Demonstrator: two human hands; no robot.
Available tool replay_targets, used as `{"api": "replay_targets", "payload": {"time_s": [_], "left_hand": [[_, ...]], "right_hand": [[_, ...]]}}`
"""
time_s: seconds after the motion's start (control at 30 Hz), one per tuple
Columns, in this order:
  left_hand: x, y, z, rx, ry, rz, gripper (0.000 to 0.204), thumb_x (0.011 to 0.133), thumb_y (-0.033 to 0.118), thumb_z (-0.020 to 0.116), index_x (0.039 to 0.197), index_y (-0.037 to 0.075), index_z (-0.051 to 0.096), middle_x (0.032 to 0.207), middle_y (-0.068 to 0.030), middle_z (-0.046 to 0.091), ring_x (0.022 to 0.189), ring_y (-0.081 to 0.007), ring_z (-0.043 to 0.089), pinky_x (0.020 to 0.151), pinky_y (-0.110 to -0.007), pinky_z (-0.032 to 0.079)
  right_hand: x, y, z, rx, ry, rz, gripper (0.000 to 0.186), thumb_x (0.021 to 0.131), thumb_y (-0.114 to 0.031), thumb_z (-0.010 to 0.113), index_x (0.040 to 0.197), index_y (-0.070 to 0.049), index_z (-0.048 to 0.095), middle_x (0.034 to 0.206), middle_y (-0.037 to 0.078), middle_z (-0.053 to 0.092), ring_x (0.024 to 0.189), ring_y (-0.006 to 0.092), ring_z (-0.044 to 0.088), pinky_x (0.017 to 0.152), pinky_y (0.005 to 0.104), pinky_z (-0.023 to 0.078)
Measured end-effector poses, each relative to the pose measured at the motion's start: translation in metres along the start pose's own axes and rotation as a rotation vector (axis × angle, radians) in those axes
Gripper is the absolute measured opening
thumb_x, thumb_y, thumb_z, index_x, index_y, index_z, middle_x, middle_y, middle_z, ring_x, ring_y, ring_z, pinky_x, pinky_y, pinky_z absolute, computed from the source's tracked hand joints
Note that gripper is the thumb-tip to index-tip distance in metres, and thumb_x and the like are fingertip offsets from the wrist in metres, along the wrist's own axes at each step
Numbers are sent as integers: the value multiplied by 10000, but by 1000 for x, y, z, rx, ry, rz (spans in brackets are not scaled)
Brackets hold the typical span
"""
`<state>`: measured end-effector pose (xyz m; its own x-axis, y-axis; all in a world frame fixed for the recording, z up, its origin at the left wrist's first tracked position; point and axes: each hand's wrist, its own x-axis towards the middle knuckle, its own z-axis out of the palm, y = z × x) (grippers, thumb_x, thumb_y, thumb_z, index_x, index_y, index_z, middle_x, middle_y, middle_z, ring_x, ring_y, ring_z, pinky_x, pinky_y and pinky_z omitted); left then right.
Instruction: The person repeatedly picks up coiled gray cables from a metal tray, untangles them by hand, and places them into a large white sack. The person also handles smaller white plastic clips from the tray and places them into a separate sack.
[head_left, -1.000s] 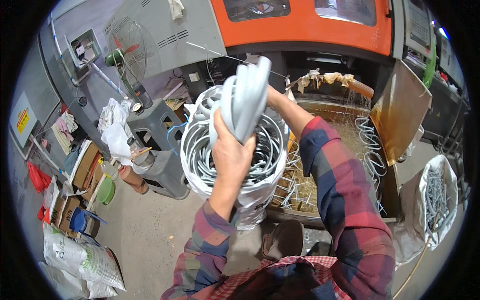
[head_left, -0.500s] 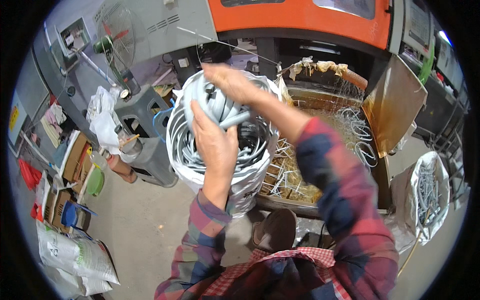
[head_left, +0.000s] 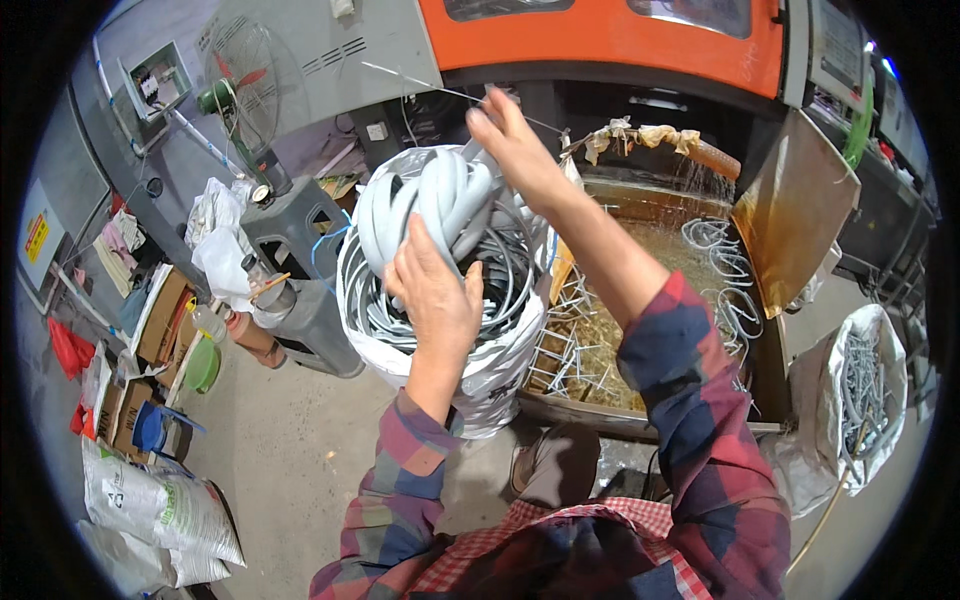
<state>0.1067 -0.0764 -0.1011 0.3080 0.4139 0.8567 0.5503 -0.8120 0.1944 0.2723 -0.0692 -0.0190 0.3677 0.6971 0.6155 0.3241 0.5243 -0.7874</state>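
Observation:
A thick twisted bundle of grey plastic rings (head_left: 432,208) rests on top of a white woven sack (head_left: 495,385), which is filled with more grey rings (head_left: 512,285). My left hand (head_left: 435,285) grips the near side of the bundle, fingers laid along it and thumb apart. At the bundle's upper right is my right hand (head_left: 520,150), its fingers stretched upward and the palm side turned toward the rings. Whether that palm touches them is hard to tell. The bundle hides part of the sack's contents.
To the right, a water tank (head_left: 590,415) holds white rings (head_left: 735,310) and branched plastic pieces (head_left: 580,365); water falls from a hose (head_left: 712,158) above it. A sack of grey pieces (head_left: 862,390) stands far right. Grey stools (head_left: 310,325) and a fan (head_left: 240,90) are left.
My right hand has moved up and right, off the top of the bundle to its side. The bundle now stands more upright, while my left hand stays on its near side.

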Motion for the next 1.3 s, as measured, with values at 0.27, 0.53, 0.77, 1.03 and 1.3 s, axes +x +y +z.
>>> {"api": "replay_targets", "payload": {"time_s": [0.27, 0.53, 0.77, 1.03, 1.3], "left_hand": [[5, -15, -29, 87, -169, -65, 1056, 545, 225, 845, 1341, -100, 232, 1426, -258, 244, 1280, -395, 282, 1058, -478, 233], [28, -27, -42, -78, -179, -36, 659, 614, 12, 677, 1211, -2, 399, 1295, -191, 403, 1218, -377, 345, 1028, -444, 271], [30, -20, -14, 36, -196, 46, 855, 588, 156, 715, 1301, -93, 316, 1392, -258, 303, 1294, -392, 256, 1070, -495, 160], [58, -35, -22, -124, -317, 233, 757, 657, -56, 571, 1345, -97, 255, 1398, -300, 280, 1322, -430, 246, 1103, -483, 162], [33, -40, -41, 346, -183, 350, 806, 777, 209, 680, 1395, -49, 232, 1455, -253, 232, 1350, -406, 225, 1070, -546, 181]], "right_hand": [[-2, 20, 55, -834, -386, -226, 608, 900, -516, 405, 1318, -77, 447, 1335, 235, 407, 1258, 390, 376, 1049, 454, 285], [19, -29, -5, -558, -109, -245, 567, 923, -529, 360, 1259, -101, 518, 1224, 173, 555, 1178, 319, 498, 985, 444, 337], [-19, 45, 18, -687, -154, 104, 832, 883, -670, 226, 1378, -10, 334, 1382, 194, 399, 1306, 336, 345, 1054, 582, 97], [-12, 21, 19, -571, -45, 123, 704, 917, -590, 263, 1399, -81, 319, 1389, 171, 404, 1296, 334, 363, 1059, 579, 93], [-34, 19, 39, -670, -21, -34, 674, 910, -501, 377, 1391, -33, 314, 1430, 195, 318, 1352, 357, 228, 1061, 576, 124]]}}
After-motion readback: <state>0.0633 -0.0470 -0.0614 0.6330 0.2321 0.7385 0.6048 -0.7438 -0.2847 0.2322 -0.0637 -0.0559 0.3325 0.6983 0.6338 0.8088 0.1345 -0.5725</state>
